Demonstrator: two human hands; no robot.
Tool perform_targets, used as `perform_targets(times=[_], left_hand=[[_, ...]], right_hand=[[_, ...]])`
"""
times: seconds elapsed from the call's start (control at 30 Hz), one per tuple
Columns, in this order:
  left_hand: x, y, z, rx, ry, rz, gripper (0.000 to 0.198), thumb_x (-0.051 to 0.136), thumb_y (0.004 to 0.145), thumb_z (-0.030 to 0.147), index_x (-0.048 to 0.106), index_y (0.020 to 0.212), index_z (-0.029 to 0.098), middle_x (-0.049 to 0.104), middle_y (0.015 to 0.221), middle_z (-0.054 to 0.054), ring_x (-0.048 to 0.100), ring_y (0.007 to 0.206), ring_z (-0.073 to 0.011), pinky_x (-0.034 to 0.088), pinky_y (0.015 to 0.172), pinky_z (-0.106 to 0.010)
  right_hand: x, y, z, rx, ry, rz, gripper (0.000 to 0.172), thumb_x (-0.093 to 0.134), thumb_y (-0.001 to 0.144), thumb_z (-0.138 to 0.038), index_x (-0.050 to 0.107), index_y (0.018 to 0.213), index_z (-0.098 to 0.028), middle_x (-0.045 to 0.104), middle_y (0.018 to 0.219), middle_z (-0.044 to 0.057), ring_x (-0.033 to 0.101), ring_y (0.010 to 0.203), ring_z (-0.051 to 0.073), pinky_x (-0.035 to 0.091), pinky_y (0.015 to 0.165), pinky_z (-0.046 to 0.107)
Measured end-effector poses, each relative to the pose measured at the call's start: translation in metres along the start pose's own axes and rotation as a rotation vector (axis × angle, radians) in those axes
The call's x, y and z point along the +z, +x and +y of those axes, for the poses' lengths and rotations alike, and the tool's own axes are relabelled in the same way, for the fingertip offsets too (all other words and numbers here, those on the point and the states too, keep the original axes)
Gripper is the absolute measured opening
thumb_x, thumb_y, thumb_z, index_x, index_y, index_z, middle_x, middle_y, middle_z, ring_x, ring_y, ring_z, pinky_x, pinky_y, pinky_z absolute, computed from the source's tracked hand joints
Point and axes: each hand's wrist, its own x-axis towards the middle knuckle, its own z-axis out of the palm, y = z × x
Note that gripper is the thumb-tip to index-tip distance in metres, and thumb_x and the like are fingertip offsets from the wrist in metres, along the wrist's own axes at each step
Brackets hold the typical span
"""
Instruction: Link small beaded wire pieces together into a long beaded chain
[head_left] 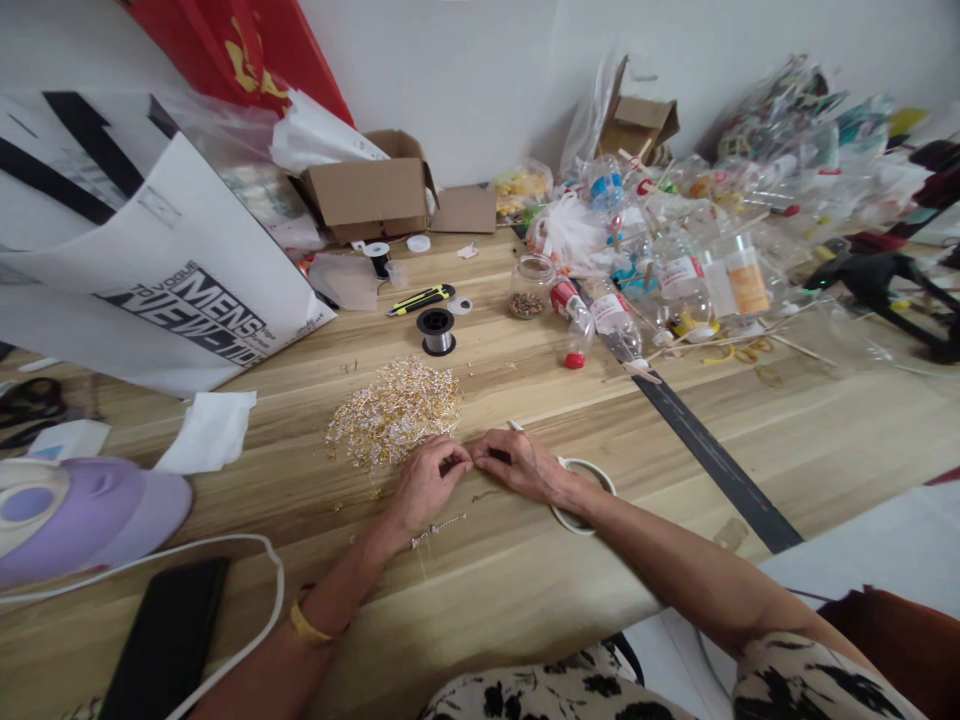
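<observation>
My left hand (429,488) and my right hand (519,464) meet just above the wooden table, fingertips pinched close together. Whatever lies between the fingers is too small to make out. Right behind my left hand spreads a heap of gold and glassy beads (394,410). A short beaded strand (439,529) rests on the table by my left wrist, with a thin thread trailing from it. Under my right wrist lies a roll of tape (609,482), partly covered by the arm. The tip of a slim white stick (515,425) pokes out behind my right hand.
Behind the beads stand a wire spool (436,332), a yellow-black box cutter (421,300) and a glass jar of beads (532,290). Plastic bottles (615,315) crowd the right back. At left are a white paper bag (172,270), a phone (166,640) and a white cable (277,570).
</observation>
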Motion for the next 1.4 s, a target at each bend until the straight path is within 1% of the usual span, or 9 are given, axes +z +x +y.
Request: perform_targets(times=[0.27, 0.43, 0.5, 0.7, 0.87, 1.03, 1.17, 1.3, 1.4], left_hand=[[0.0014, -0.0003, -0.0023, -0.073, -0.075, 0.008, 0.007, 0.062, 0.078, 0.014, 0.065, 0.072, 0.016, 0.065, 0.072, -0.001, 0.059, 0.069, -0.0148, 0.044, 0.067, -0.025], [0.0018, -0.0011, -0.0013, -0.093, -0.181, -0.003, 0.002, 0.064, 0.077, 0.014, 0.065, 0.077, 0.016, 0.068, 0.075, -0.002, 0.062, 0.071, -0.0147, 0.047, 0.069, -0.025], [0.0019, -0.0013, -0.0012, -0.103, -0.206, -0.01, 0.005, 0.064, 0.076, 0.013, 0.065, 0.08, 0.016, 0.068, 0.077, -0.002, 0.063, 0.072, -0.0145, 0.048, 0.07, -0.025], [0.0014, -0.0011, -0.0019, -0.074, -0.125, 0.015, 0.007, 0.065, 0.075, 0.013, 0.068, 0.08, 0.016, 0.067, 0.076, -0.002, 0.061, 0.07, -0.0142, 0.048, 0.068, -0.025], [-0.0001, -0.001, -0.0017, -0.045, -0.042, 0.007, 0.007, 0.063, 0.077, 0.014, 0.068, 0.072, 0.017, 0.066, 0.072, -0.002, 0.058, 0.07, -0.0152, 0.044, 0.067, -0.026], [-0.0011, -0.0013, -0.0016, -0.02, -0.035, -0.001, 0.01, 0.061, 0.079, 0.015, 0.067, 0.072, 0.017, 0.066, 0.073, -0.002, 0.057, 0.072, -0.0158, 0.043, 0.069, -0.027], [-0.0023, -0.0014, -0.001, -0.038, -0.048, -0.018, 0.01, 0.06, 0.08, 0.014, 0.067, 0.072, 0.017, 0.066, 0.073, -0.002, 0.057, 0.073, -0.0158, 0.042, 0.069, -0.026], [-0.0013, -0.0013, -0.0036, -0.04, -0.08, 0.002, 0.011, 0.058, 0.08, 0.015, 0.065, 0.072, 0.017, 0.066, 0.074, -0.002, 0.058, 0.072, -0.0155, 0.043, 0.069, -0.026], [0.0005, -0.0009, -0.0063, -0.032, -0.103, 0.014, 0.011, 0.058, 0.079, 0.015, 0.065, 0.072, 0.016, 0.066, 0.074, -0.002, 0.058, 0.072, -0.0152, 0.043, 0.069, -0.026]], right_hand=[[0.0019, -0.0003, 0.0005, 0.008, -0.028, -0.007, 0.01, 0.054, 0.086, -0.016, 0.064, 0.086, -0.016, 0.065, 0.079, 0.002, 0.055, 0.068, 0.012, 0.039, 0.065, 0.022], [0.0022, -0.0016, -0.0011, -0.01, -0.057, 0.013, 0.011, 0.053, 0.088, -0.018, 0.063, 0.086, -0.017, 0.064, 0.078, 0.003, 0.055, 0.068, 0.013, 0.039, 0.065, 0.023], [0.0028, -0.0018, -0.0008, -0.016, -0.051, 0.013, 0.011, 0.052, 0.089, -0.019, 0.063, 0.086, -0.017, 0.064, 0.08, 0.003, 0.055, 0.069, 0.013, 0.039, 0.066, 0.023], [0.0053, -0.002, 0.0008, -0.034, -0.05, 0.039, 0.011, 0.053, 0.089, -0.019, 0.063, 0.088, -0.017, 0.065, 0.08, 0.003, 0.054, 0.067, 0.012, 0.038, 0.063, 0.023], [0.0051, -0.0024, -0.0012, -0.04, -0.055, 0.059, 0.01, 0.053, 0.089, -0.019, 0.062, 0.085, -0.017, 0.063, 0.078, 0.002, 0.052, 0.065, 0.011, 0.037, 0.061, 0.023], [0.0049, -0.0028, -0.0018, -0.013, -0.061, 0.054, 0.01, 0.053, 0.089, -0.021, 0.061, 0.084, -0.017, 0.061, 0.073, 0.001, 0.049, 0.061, 0.011, 0.036, 0.059, 0.023], [0.0049, -0.0032, -0.0028, -0.004, -0.055, 0.067, 0.009, 0.053, 0.088, -0.02, 0.06, 0.083, -0.017, 0.06, 0.073, 0.001, 0.049, 0.061, 0.011, 0.035, 0.059, 0.022], [0.0048, -0.0037, -0.0042, -0.018, -0.051, 0.091, 0.008, 0.053, 0.087, -0.018, 0.058, 0.081, -0.017, 0.058, 0.071, 0.0, 0.047, 0.06, 0.01, 0.034, 0.057, 0.022], [0.005, -0.0046, -0.0043, -0.026, -0.046, 0.078, 0.006, 0.053, 0.084, -0.015, 0.057, 0.08, -0.016, 0.057, 0.068, -0.001, 0.045, 0.055, 0.008, 0.033, 0.054, 0.02]])
